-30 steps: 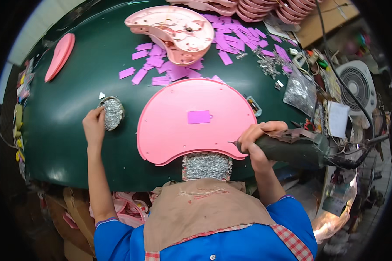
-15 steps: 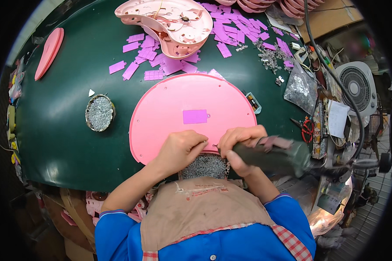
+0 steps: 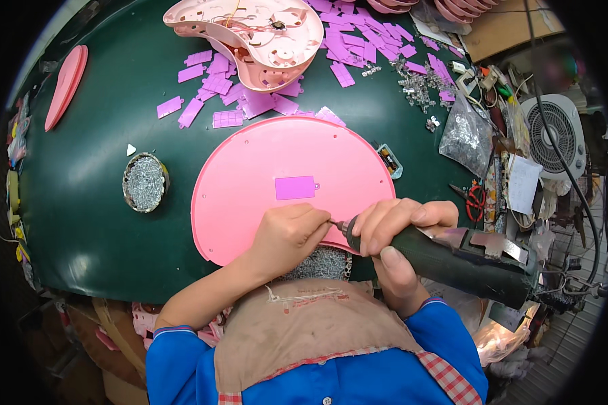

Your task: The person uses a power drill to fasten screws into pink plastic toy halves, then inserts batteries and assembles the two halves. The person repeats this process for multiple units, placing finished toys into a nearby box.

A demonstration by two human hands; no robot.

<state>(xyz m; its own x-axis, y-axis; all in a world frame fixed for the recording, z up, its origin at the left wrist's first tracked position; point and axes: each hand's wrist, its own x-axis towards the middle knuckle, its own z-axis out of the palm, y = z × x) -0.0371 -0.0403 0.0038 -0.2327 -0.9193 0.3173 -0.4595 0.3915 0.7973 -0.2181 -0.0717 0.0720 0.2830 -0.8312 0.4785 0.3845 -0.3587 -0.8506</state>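
Observation:
My right hand (image 3: 398, 229) is wrapped round a dark electric screwdriver (image 3: 466, 263), which lies nearly level with its bit pointing left. The bit tip meets the pinched fingertips of my left hand (image 3: 292, 231); whatever they hold is too small to make out. Both hands are over the near edge of a rounded pink plastic panel (image 3: 240, 172). A flat purple plastic piece (image 3: 294, 188) with a small tab sits mid-panel. Partly hidden under the panel's near edge and my left hand is a container of small grey metal parts (image 3: 317, 263), likely screws.
A round tub (image 3: 146, 182) of small metal parts stands left on the green table (image 3: 81, 223). Beyond the panel lie scattered purple pieces (image 3: 382, 37) and a curved pink housing (image 3: 270, 61) with wires. Red-handled pliers (image 3: 475, 201) and a fan (image 3: 554, 135) are at right.
My right hand has drawn the screwdriver back to the right and levelled it. My left hand has moved slightly right, so its fingertips now meet the bit tip. The whole view has shifted a little.

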